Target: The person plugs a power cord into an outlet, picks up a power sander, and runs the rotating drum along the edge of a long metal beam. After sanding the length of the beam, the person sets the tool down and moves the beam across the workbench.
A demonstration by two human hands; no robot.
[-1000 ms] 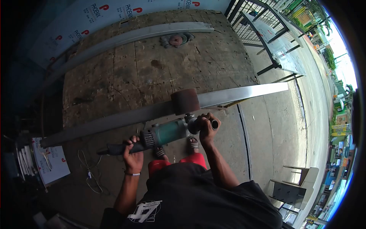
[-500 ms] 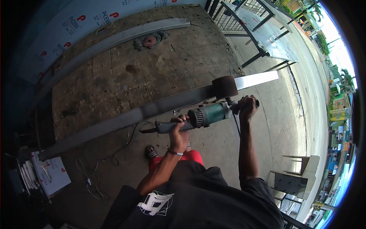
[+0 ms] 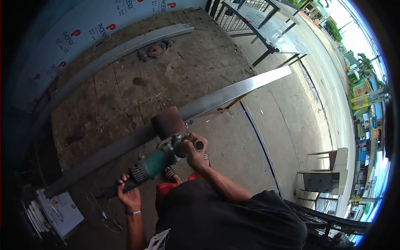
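A green drum sander (image 3: 157,162) is held in both hands across the front of my body. My left hand (image 3: 131,198) is wrapped around its dark rear handle, fingers partly curled over the top. Up front, my right hand (image 3: 195,154) grips the handle beside the tool's head. The brown abrasive drum (image 3: 168,122) rests against a long metal bar (image 3: 225,95), seemingly touching its upper face; the exact contact is hidden. This bar runs along the near edge of the wooden worktable (image 3: 137,96), its bright end jutting past the right corner.
Farther back on the table lie a second metal bar (image 3: 125,46) and a small tool with a reddish disc (image 3: 154,51). A metal-framed table (image 3: 275,35) stands beyond the right corner. Cables (image 3: 104,216) lie on the floor at lower left. A chair-like frame (image 3: 321,183) stands at right.
Both hands have moved the sander left along the near bar, and its body now tilts more steeply. More of the bar's bright right part shows. My view has shifted slightly.
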